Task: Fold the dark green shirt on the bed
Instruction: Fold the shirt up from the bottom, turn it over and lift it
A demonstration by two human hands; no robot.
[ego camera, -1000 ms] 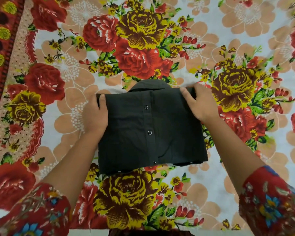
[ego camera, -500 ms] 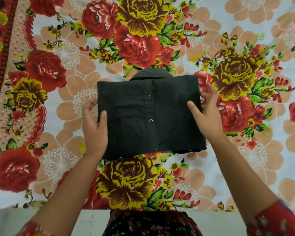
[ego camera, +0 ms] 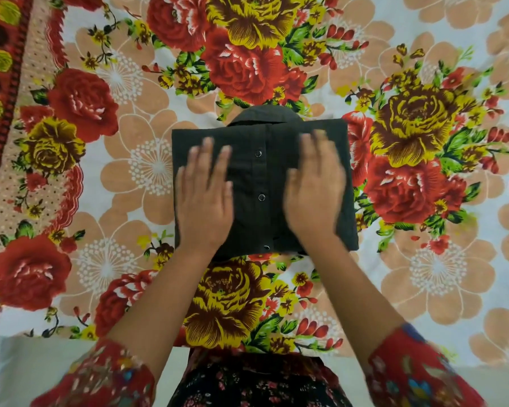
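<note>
The dark green shirt (ego camera: 257,177) lies folded into a neat rectangle on the bed (ego camera: 135,168), about the middle of the flowered sheet. Its collar (ego camera: 263,114) peeks out at the shirt's 12 o'clock edge. A line of small snap buttons (ego camera: 261,197) runs down the middle from 12 toward 6 o'clock.

Both hands rest flat on top of the fold. The left hand (ego camera: 204,198) covers the 9 o'clock half, palm down, its fingers (ego camera: 207,151) straight, slightly spread, pointing toward 12 o'clock and gripping nothing. The right hand (ego camera: 315,192) lies on the 3 o'clock half in the same way, fingers extended and loose on the cloth, though it is blurred and its fingertips are hard to make out. The button line shows between the two hands.

Red patterned sleeves (ego camera: 106,374) come in from 6 o'clock.
</note>
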